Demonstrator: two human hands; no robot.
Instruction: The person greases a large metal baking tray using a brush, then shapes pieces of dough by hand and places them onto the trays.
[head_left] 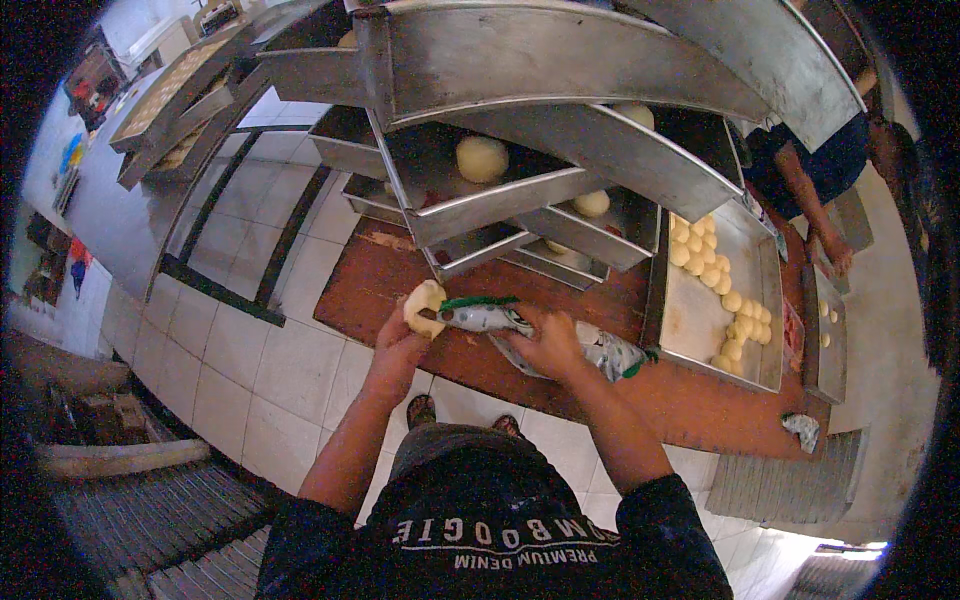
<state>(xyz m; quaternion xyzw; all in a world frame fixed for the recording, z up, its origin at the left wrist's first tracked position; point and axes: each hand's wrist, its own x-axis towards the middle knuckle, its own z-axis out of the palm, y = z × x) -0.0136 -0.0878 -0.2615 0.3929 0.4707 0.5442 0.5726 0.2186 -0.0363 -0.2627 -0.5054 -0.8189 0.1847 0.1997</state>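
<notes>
My left hand (398,345) holds up a flattened piece of pale dough (424,298), its fingers closed around the underside. A dark spot shows in the middle of the dough, where the tip of a white and green plastic piping bag (488,317) meets it. My right hand (548,345) is wrapped round the middle of that bag. The bag's wide back end (612,352) sticks out past the hand over the reddish-brown table (375,285). To the right, several round dough balls (738,318) sit in rows in a shallow metal tray (690,335).
Metal trays (480,205) are stacked crosswise beyond my hands, some with larger dough balls (482,159). A co-worker's arm (808,195) reaches in at the right, near another tray (826,350). A crumpled wrapper (800,432) lies at the table's near right corner.
</notes>
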